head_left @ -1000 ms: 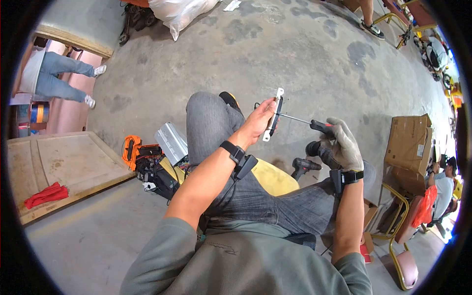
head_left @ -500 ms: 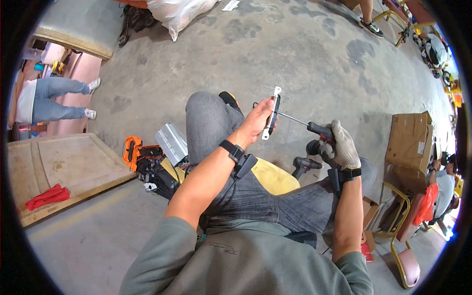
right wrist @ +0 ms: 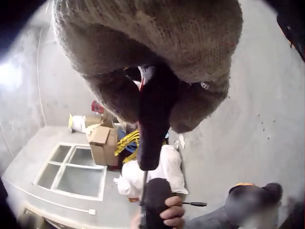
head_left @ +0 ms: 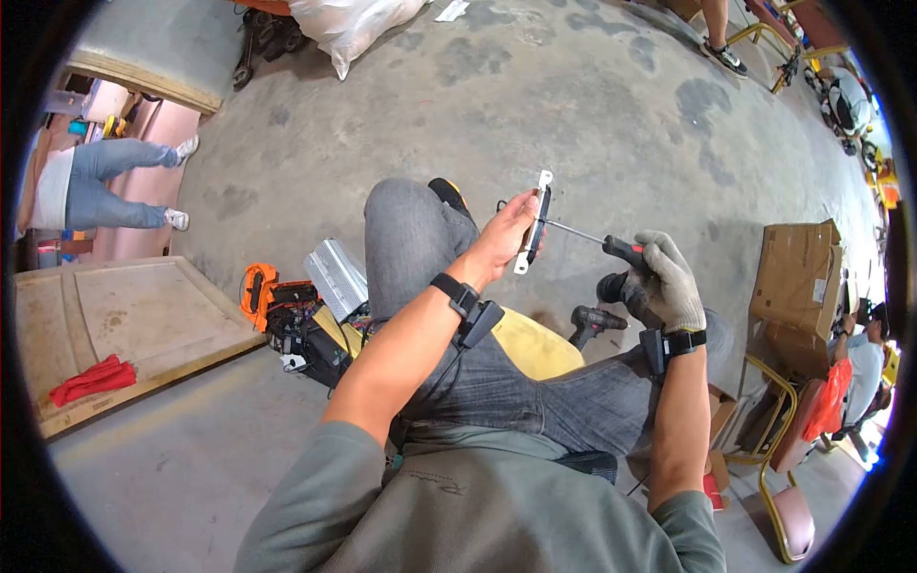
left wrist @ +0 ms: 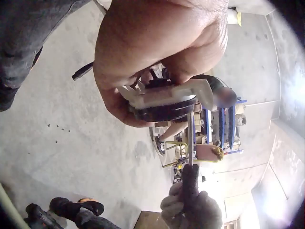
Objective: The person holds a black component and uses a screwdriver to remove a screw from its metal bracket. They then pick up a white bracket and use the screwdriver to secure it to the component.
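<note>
In the head view my bare left hand grips a narrow black-and-white device with pale tabs at both ends. A short dark cable sticks out beyond that hand in the left wrist view. My right hand, in a knitted glove, holds a screwdriver by its black and red handle. From the handle the thin metal shaft runs to the device's black side, its tip right at the edge. The device's back is partly hidden by the left fingers.
A cordless drill lies by the right knee, near a yellow surface between the legs. Left of the legs are a silver finned box and orange-and-black tools. Cardboard boxes stand right; a person is at left.
The right hand's gloved fingers, stretched out a second ago, now curl closer round the screwdriver handle. Left hand and device stay nearly in place. The person at left has shifted slightly.
</note>
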Action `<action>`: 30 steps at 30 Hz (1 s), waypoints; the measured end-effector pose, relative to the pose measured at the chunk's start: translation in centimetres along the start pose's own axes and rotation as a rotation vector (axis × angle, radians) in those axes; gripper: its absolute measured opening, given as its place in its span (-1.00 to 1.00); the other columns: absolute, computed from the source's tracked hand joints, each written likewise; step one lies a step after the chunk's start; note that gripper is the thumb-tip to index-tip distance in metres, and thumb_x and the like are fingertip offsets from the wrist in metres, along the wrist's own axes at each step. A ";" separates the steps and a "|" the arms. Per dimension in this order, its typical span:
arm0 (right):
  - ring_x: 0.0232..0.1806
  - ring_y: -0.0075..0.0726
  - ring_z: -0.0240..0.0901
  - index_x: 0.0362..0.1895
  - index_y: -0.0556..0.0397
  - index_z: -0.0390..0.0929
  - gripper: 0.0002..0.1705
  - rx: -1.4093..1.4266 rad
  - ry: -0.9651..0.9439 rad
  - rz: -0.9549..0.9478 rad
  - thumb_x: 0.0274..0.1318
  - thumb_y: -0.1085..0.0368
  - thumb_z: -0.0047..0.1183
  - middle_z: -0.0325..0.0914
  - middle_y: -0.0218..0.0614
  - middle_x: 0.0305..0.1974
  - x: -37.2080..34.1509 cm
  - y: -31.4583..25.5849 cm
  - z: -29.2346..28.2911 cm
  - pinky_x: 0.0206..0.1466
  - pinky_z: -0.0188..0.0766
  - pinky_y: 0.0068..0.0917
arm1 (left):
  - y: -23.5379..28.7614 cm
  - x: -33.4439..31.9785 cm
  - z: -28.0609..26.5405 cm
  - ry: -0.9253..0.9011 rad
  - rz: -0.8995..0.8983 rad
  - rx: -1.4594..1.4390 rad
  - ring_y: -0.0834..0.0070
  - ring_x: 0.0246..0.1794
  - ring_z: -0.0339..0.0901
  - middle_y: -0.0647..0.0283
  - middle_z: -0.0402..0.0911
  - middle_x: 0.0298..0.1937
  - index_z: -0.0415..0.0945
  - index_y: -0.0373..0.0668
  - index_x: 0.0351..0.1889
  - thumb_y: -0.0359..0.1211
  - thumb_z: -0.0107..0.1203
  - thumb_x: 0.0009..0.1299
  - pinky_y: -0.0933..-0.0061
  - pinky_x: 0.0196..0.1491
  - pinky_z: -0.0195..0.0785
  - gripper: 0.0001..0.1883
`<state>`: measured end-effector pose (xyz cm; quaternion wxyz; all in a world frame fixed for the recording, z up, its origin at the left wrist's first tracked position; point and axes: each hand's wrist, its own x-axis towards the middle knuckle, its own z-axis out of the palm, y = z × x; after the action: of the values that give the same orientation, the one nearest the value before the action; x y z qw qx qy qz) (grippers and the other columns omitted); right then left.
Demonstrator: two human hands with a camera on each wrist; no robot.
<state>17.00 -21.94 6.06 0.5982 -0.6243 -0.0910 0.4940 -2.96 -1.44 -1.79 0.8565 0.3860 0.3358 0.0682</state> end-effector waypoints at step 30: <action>-0.33 -0.45 0.41 0.03 0.17 0.49 -0.69 0.146 -0.066 -0.031 0.23 0.36 0.10 0.51 -0.29 -0.23 -0.1 -0.2 -0.4 -0.21 0.44 -0.51 | -0.1 0.2 0.0 -0.026 0.031 0.020 0.59 -0.37 0.53 0.33 0.54 -0.27 0.19 0.05 0.47 0.06 -0.08 0.58 0.47 -0.29 0.53 -0.41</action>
<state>17.33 -22.24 6.18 0.6464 -0.5611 -0.0840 0.5102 -2.88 -1.40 -1.94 0.8556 0.4007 0.3194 0.0730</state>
